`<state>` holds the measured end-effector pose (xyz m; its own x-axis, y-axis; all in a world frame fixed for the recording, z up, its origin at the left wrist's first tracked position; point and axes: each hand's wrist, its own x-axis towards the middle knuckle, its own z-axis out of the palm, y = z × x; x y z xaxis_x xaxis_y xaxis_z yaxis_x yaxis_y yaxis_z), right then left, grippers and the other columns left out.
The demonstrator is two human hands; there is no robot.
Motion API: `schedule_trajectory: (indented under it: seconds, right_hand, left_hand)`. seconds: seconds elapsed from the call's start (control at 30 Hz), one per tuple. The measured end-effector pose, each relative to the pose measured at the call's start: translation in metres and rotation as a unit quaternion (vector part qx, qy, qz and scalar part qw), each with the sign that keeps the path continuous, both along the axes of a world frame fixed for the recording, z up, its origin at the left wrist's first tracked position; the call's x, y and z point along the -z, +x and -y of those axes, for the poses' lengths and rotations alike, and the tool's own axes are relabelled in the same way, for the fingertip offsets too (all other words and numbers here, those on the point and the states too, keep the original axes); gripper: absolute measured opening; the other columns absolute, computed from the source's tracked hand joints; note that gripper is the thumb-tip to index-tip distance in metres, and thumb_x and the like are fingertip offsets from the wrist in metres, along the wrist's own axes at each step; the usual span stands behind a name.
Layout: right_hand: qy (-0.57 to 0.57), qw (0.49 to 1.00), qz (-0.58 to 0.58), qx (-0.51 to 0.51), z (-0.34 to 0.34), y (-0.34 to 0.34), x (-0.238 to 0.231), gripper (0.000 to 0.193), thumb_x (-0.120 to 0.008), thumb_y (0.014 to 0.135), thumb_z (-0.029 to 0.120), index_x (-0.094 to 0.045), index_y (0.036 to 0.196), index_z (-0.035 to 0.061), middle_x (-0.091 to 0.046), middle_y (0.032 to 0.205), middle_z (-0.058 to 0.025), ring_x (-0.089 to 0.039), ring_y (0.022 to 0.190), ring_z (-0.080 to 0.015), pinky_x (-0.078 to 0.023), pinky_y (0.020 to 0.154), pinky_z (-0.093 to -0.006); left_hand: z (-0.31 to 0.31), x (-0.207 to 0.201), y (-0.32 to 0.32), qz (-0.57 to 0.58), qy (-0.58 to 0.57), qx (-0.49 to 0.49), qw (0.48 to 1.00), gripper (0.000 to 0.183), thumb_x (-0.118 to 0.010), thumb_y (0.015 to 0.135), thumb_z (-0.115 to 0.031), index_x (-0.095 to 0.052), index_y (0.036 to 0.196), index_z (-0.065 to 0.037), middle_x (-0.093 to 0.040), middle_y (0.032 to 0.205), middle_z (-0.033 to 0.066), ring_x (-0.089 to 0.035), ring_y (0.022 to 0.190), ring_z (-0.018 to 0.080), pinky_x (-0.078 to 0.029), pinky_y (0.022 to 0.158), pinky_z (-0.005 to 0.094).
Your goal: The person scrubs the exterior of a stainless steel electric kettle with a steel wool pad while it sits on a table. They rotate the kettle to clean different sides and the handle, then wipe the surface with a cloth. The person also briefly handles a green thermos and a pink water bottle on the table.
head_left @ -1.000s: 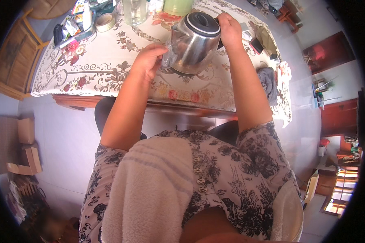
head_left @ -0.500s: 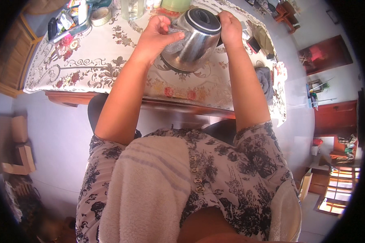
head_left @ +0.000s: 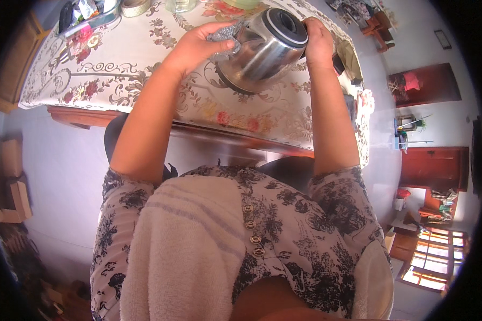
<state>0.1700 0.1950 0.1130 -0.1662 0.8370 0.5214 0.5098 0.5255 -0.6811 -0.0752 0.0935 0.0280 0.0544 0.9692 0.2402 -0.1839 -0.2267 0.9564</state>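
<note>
A shiny metal electric kettle (head_left: 265, 56) with a black lid leans to the right above the floral tablecloth (head_left: 139, 80). My right hand (head_left: 318, 43) is closed at its right side, around the dark handle, which is mostly hidden behind the fingers. In my left hand (head_left: 195, 49) is a crumpled silvery-grey cloth (head_left: 224, 40), pinched between thumb and fingers and held against the kettle's left side. The kettle's base looks close to the tablecloth; whether it touches I cannot tell.
At the table's far left stand a tray (head_left: 93, 24) of small items and a tape roll (head_left: 135, 7). Beyond the kettle are a clear glass vessel (head_left: 181, 5) and a green bowl (head_left: 242, 3). A pale towel (head_left: 187, 241) hangs over my front.
The kettle has shifted slightly right with my right hand. My left hand's fingers have closed further over the cloth, and the whole view has moved a little.
</note>
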Motion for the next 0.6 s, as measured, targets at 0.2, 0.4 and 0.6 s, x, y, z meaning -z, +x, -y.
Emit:
schedule_trajectory:
  seconds: [0.2,0.4,0.6]
  right_hand:
    - [-0.032,0.998,-0.049,-0.009,0.006,-0.003,-0.002,0.029,-0.047,0.088,0.022,-0.063,0.081,-0.0016,-0.061,0.082,-0.005,-0.054,0.08,-0.0142,-0.042,0.077,-0.0247]
    - [-0.026,0.997,-0.059,-0.041,-0.004,0.005,0.002,0.034,-0.045,0.087,0.026,-0.063,0.08,-0.0027,-0.064,0.078,-0.0086,-0.056,0.076,-0.0176,-0.044,0.075,-0.0272]
    - [-0.011,0.999,-0.028,-0.035,0.003,-0.002,-0.002,0.028,-0.045,0.088,0.02,-0.062,0.083,-0.0009,-0.061,0.083,-0.0054,-0.053,0.081,-0.0147,-0.041,0.077,-0.0251]
  left_hand:
    - [-0.018,0.001,-0.011,-0.021,-0.016,0.117,0.993,0.068,-0.075,0.081,-0.016,-0.044,0.14,-0.007,-0.059,0.124,0.0043,-0.055,0.112,0.0144,-0.041,0.1,0.0291]
    - [-0.009,-0.015,0.027,0.031,0.033,0.081,0.996,0.085,-0.079,0.077,-0.025,-0.033,0.147,-0.009,-0.049,0.137,0.0084,-0.046,0.126,0.0203,-0.035,0.106,0.032]
    - [-0.006,-0.016,0.029,0.008,0.042,0.047,0.998,0.085,-0.078,0.077,-0.019,-0.031,0.148,-0.011,-0.048,0.139,0.0083,-0.044,0.128,0.0196,-0.033,0.108,0.0319]
